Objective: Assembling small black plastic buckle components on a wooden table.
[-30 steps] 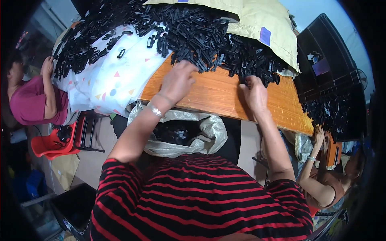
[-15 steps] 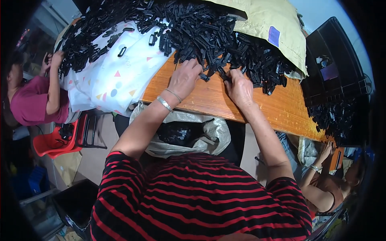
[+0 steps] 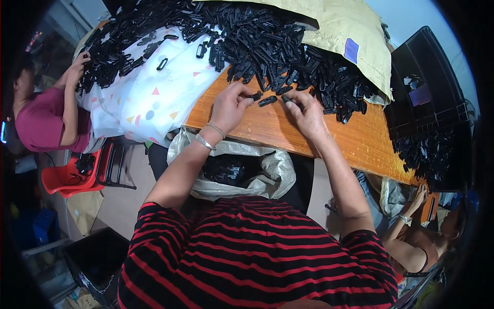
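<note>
A large heap of small black plastic parts [image 3: 257, 44] covers the back of the wooden table [image 3: 257, 122]. At its near edge, my left hand [image 3: 230, 107] pinches one black plastic part [image 3: 256, 96] between thumb and fingertips. Opposite it, my right hand [image 3: 307, 114] has thumb and fingers closed on another black plastic part [image 3: 286, 98], mostly covered by the fingers. Between the two hands a loose black part [image 3: 267, 101] lies on the wood, apart from the heap. The parts are too small to tell their exact kind.
An open woven sack [image 3: 280, 175] with black parts inside sits below the table edge. White patterned plastic sheeting [image 3: 154, 98] lies at left, a tan sack [image 3: 355, 31] behind, a black crate [image 3: 429, 82] at right. Co-workers [image 3: 46, 121] [image 3: 411, 239] sit on both sides.
Both hands have drawn back slightly from the heap's edge, each with a black part at the fingertips. The loose part between them shows more fully. The left co-worker's hands have shifted toward the parts.
</note>
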`<control>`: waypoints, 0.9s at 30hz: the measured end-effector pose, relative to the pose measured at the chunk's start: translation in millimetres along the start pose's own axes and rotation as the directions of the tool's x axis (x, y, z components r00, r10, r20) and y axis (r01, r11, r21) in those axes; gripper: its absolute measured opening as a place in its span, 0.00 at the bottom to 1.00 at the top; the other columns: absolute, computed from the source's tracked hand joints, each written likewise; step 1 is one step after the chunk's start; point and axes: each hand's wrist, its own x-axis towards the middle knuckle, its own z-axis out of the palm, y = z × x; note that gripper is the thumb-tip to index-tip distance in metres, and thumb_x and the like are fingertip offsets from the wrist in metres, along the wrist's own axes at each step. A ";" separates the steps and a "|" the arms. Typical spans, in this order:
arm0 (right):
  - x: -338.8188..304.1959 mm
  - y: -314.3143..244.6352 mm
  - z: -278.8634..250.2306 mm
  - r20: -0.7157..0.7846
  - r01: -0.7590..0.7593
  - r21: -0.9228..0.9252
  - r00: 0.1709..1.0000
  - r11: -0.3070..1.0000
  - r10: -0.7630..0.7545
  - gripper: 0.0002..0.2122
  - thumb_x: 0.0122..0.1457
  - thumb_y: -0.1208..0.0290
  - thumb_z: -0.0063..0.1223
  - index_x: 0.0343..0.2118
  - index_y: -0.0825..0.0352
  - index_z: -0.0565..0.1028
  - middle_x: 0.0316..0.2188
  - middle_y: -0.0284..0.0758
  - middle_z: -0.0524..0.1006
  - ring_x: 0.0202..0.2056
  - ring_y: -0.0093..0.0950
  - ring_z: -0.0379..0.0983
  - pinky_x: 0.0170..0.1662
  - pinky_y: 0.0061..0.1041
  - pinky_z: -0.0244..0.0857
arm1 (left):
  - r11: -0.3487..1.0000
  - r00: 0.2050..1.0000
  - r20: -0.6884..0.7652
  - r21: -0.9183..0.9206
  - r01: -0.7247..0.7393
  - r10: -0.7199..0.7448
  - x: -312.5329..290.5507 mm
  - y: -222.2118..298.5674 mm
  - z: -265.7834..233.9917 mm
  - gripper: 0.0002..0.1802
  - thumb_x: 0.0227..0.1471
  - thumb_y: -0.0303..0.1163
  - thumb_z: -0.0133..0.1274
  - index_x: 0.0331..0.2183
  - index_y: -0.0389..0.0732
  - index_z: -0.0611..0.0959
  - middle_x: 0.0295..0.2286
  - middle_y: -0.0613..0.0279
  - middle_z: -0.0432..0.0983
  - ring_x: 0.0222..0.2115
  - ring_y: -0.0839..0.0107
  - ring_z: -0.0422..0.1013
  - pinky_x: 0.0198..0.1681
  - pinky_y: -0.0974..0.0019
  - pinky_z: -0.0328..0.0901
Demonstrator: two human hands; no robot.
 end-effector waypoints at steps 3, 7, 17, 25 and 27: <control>-14.6 -6.5 22.1 0.026 0.091 0.067 0.995 0.994 -0.093 0.09 0.57 0.77 0.50 0.41 0.70 0.73 0.32 0.44 0.76 0.33 0.37 0.75 0.38 0.27 0.67 | 0.829 0.952 0.108 -0.469 0.304 -0.288 -2.7 -0.9 -1.9 0.09 0.51 0.23 0.53 0.37 0.34 0.75 0.29 0.64 0.74 0.26 0.80 0.72 0.28 0.78 0.67; -23.5 -3.8 46.6 -0.064 0.206 -0.026 0.976 0.978 -0.207 0.06 0.56 0.75 0.51 0.35 0.69 0.73 0.27 0.44 0.76 0.29 0.43 0.74 0.32 0.33 0.68 | 0.673 0.901 0.199 -0.609 0.421 -0.385 -5.9 6.8 -3.9 0.10 0.53 0.25 0.52 0.39 0.33 0.75 0.27 0.64 0.75 0.24 0.80 0.72 0.28 0.79 0.68; -20.4 -15.5 45.4 -0.129 0.019 -0.225 0.990 0.974 -0.049 0.05 0.53 0.73 0.53 0.27 0.69 0.70 0.24 0.46 0.74 0.28 0.46 0.72 0.30 0.38 0.66 | 0.531 0.848 0.300 -0.675 0.512 -0.437 -16.8 5.2 -7.5 0.12 0.53 0.25 0.51 0.41 0.34 0.75 0.28 0.65 0.74 0.25 0.79 0.72 0.28 0.78 0.68; -6.2 -25.2 1.5 0.261 0.512 -0.279 0.855 0.812 -0.449 0.13 0.47 0.79 0.48 0.38 0.62 0.74 0.40 0.36 0.70 0.33 0.38 0.74 0.33 0.33 0.69 | 0.519 0.837 0.317 -0.670 0.531 -0.446 -24.3 1.3 -17.7 0.11 0.54 0.26 0.51 0.40 0.35 0.75 0.28 0.65 0.74 0.25 0.79 0.72 0.29 0.78 0.69; -3.4 -15.9 2.4 0.334 0.541 -0.271 0.829 0.796 -0.449 0.13 0.47 0.79 0.48 0.38 0.63 0.74 0.39 0.36 0.70 0.32 0.38 0.74 0.32 0.33 0.69 | 0.492 0.827 0.356 -0.675 0.550 -0.435 -25.3 0.8 -18.9 0.11 0.54 0.27 0.51 0.40 0.35 0.75 0.28 0.65 0.74 0.26 0.79 0.72 0.30 0.77 0.69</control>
